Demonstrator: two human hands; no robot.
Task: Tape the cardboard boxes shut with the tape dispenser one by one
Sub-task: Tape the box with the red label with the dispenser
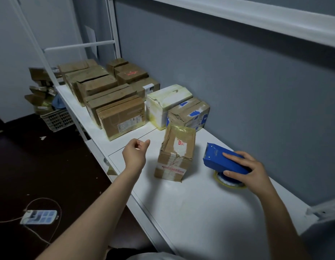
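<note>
A small brown cardboard box (174, 152) stands upright on the white table (191, 207), wrapped in old crumpled tape. My left hand (134, 154) hovers just left of it with loosely curled fingers and holds nothing. My right hand (251, 171) grips the blue tape dispenser (221, 160) to the right of the box. The dispenser's toothed blade points toward the box, and its tape roll (226, 182) rests on the table below.
Several more cardboard boxes (121, 117) crowd the far left of the table, with a white box (163, 104) and a blue-taped one (189, 113) behind. The grey wall (238, 81) runs along the right. A crate (57, 120) and a power strip (39, 216) lie on the dark floor.
</note>
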